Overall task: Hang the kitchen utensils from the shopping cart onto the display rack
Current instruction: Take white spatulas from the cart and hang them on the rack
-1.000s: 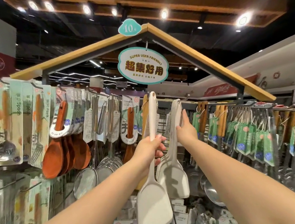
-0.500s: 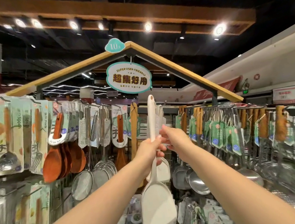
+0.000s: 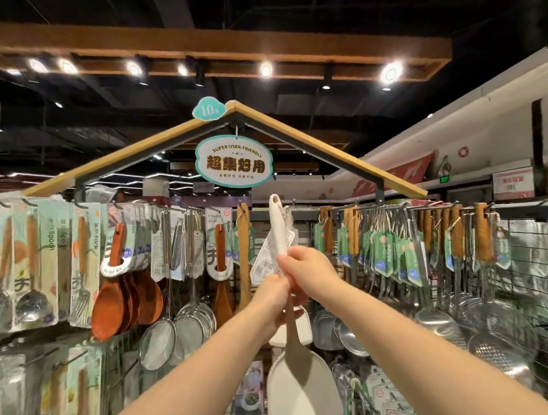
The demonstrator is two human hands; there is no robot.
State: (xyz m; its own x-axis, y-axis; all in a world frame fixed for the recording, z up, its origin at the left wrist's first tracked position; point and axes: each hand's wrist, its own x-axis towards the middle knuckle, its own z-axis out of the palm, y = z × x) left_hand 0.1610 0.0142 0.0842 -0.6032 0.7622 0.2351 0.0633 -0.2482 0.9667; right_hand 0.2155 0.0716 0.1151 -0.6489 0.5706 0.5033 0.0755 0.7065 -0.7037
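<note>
White plastic spatula with a long handle and a broad flat blade is held upright in front of the metal display rack, blade down and its holed handle tip up near the rack's top rail. The left hand is wrapped round the middle of the handle and the right hand pinches it just above, the two hands touching. Brown wooden spoons and steel mesh strainers hang to the left, green-tagged wooden-handled utensils to the right, and an oval teal sign hangs overhead.
</note>
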